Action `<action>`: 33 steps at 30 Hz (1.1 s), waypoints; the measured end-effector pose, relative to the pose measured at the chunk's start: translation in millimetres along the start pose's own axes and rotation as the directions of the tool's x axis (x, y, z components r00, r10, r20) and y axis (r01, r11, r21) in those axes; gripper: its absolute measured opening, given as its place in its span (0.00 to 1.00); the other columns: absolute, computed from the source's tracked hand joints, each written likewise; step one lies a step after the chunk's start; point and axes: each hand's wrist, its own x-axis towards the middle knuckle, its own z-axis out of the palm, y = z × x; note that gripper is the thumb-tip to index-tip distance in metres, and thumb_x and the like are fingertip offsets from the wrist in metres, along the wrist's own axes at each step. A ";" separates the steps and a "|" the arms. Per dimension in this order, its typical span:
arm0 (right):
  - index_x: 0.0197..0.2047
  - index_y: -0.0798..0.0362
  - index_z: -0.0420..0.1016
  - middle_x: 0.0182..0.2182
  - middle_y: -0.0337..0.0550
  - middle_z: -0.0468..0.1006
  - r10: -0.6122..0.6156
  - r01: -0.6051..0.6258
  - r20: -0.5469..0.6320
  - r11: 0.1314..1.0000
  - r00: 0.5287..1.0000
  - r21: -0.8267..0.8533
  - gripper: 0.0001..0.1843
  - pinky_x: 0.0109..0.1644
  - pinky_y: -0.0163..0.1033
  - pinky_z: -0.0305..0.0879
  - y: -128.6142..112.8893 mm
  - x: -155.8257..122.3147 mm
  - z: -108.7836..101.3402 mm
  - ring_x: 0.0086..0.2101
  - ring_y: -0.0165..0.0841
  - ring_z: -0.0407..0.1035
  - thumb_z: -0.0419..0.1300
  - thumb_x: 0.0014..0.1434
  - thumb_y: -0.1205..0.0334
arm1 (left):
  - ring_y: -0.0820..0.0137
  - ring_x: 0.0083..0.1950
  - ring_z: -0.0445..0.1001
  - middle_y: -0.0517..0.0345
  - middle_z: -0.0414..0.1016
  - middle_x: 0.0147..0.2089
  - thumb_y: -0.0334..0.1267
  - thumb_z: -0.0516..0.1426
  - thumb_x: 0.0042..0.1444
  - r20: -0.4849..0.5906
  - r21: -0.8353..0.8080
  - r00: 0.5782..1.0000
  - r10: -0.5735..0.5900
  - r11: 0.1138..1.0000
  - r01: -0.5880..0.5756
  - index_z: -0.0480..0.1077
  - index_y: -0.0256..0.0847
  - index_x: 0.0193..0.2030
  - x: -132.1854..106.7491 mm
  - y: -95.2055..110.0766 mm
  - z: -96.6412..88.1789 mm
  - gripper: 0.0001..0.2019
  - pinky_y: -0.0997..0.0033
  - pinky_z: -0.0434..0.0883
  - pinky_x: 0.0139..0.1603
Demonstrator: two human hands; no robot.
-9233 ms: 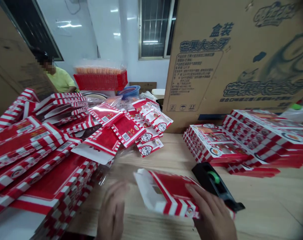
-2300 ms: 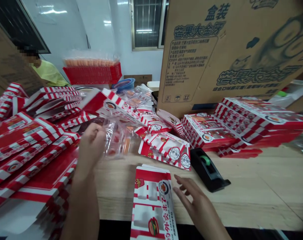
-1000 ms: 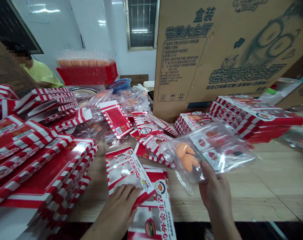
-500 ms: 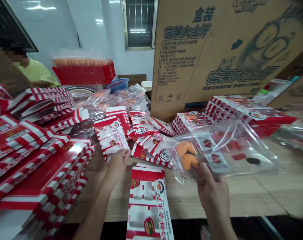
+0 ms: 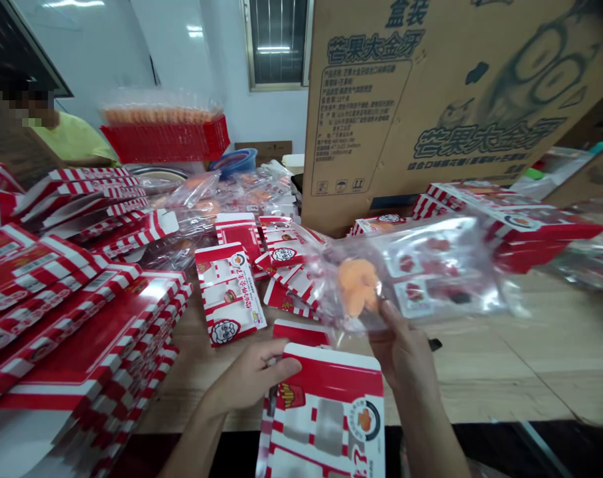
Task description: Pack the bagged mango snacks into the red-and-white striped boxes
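My left hand (image 5: 256,375) pinches the top left corner of a red and white printed carton (image 5: 326,398), thumb on its front. The carton has cut-out windows and stands tilted at the table's front edge. My right hand (image 5: 405,348) grips a clear plastic packet (image 5: 445,265) by its lower edge. Orange pieces (image 5: 358,285) and small red-printed sachets (image 5: 411,297) show inside the packet, which is somewhat blurred. Behind the carton, part of another red carton (image 5: 301,332) lies on the table. Further left lies a flat windowed carton (image 5: 229,292).
Stacks of striped cartons (image 5: 97,345) fill the left side. Finished-looking boxes (image 5: 520,212) are piled at right before a large cardboard box (image 5: 361,146). Clear packets (image 5: 251,189), a blue basin (image 5: 236,162) and a red tray (image 5: 166,139) stand behind. A person in yellow (image 5: 75,136) is at far left.
My left hand has moved from the flat carton at the back to the front carton and taken its corner, lifting and tilting it. The packet in my right hand has shifted slightly left.
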 end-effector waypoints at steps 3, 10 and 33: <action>0.35 0.52 0.83 0.36 0.47 0.85 0.221 -0.203 0.108 0.967 0.969 -0.154 0.23 0.38 0.43 0.77 -2.9 -6.6 -6.8 0.35 0.42 0.79 0.78 0.34 0.54 | 0.65 0.40 0.75 0.58 0.77 0.35 0.48 0.57 0.58 -0.079 -0.075 0.997 0.013 0.997 -0.019 0.73 0.39 0.34 -4.5 -2.9 4.2 0.13 0.71 0.71 0.41; 0.31 0.51 0.83 0.34 0.47 0.85 0.404 -0.247 0.292 0.857 0.867 -0.452 0.21 0.47 0.45 0.73 -19.2 -10.7 -30.1 0.37 0.43 0.78 0.77 0.35 0.50 | 0.72 0.31 0.72 0.65 0.73 0.33 0.48 0.55 0.58 -0.344 -0.211 0.938 -0.043 0.977 -0.032 0.61 0.46 0.48 -6.3 -20.3 18.3 0.14 0.74 0.71 0.34; 0.37 0.49 0.82 0.26 0.38 0.79 -0.043 0.314 0.414 0.725 0.909 -0.613 0.16 0.22 0.32 0.66 -50.3 17.8 -16.8 0.22 0.30 0.68 0.71 0.45 0.52 | 0.69 0.40 0.71 0.60 0.70 0.38 0.43 0.58 0.57 -0.275 -0.079 0.961 0.037 0.995 -0.061 0.65 0.43 0.42 -5.1 -29.6 14.1 0.10 0.73 0.68 0.41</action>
